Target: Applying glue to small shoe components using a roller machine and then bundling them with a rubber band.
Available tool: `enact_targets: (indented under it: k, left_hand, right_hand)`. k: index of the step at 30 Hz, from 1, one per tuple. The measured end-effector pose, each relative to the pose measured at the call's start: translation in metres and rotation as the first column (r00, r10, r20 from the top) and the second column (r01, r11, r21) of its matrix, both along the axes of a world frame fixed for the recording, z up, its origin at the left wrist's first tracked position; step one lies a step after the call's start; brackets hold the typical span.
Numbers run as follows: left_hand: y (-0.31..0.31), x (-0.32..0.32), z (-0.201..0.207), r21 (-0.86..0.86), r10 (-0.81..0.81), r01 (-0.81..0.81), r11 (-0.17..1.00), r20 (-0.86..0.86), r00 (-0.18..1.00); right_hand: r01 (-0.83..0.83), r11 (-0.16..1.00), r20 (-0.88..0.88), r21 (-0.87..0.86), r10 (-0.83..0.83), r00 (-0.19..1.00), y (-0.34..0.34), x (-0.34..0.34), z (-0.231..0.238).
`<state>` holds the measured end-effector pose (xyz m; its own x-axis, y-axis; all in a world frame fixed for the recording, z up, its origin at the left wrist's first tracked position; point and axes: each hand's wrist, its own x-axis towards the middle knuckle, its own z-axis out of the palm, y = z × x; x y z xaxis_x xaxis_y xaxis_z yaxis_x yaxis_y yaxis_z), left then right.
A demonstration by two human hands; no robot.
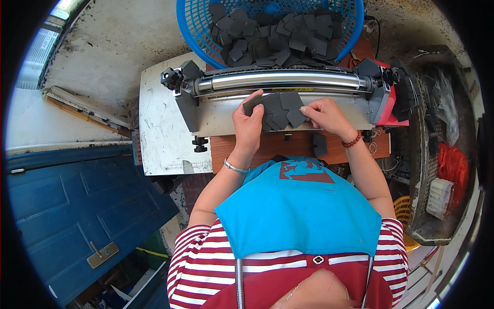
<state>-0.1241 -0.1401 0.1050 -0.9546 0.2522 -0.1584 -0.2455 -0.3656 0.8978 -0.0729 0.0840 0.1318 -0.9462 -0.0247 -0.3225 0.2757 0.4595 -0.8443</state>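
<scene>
I see left hand [248, 123] clamped on the left end of overlapping dark grey pieces [279, 110], held just near side of the metal roller [283, 80]; one loose piece [319, 146] on the brown surface [231, 149]; right hand [329, 118] pinching the fan's right edge.

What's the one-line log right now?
left hand: holding grey pieces; right hand: touching their right edge; metal roller: beyond hands; blue basket: holds more pieces

blue basket [191, 32] cut off at top edge; left hand [247, 125] has some fingers hidden behind black pieces [280, 109]; overlap hides their count; blue door [85, 201] cut by dark rim; yellow basket [403, 207] mostly hidden
</scene>
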Motion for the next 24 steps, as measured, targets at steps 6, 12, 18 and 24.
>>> enact_targets:
  k: [6, 12, 18, 24]
  left_hand:
    - [0.009, 0.003, 0.006, -0.027, -0.005, 0.004, 1.0, -0.039, 0.999]
    - [0.009, 0.003, 0.017, 0.046, -0.12, 0.116, 0.992, 0.085, 0.989]
    - [0.005, 0.002, 0.018, 0.179, -0.146, 0.12, 0.977, 0.138, 0.98]
    - [0.015, 0.005, 0.007, 0.113, -0.137, 0.129, 0.985, 0.074, 0.988]
  right_hand:
    - [0.151, 0.979, -0.095, 0.137, -0.139, 0.986, 0.005, -0.011, -0.005]
    - [0.016, 0.989, -0.043, -0.147, -0.022, 0.999, -0.008, -0.002, 0.003]
    - [-0.006, 0.97, 0.004, 0.241, 0.006, 1.0, 0.015, -0.008, -0.006]
    - [0.029, 0.986, -0.065, -0.167, -0.04, 0.997, -0.018, -0.003, 0.004]
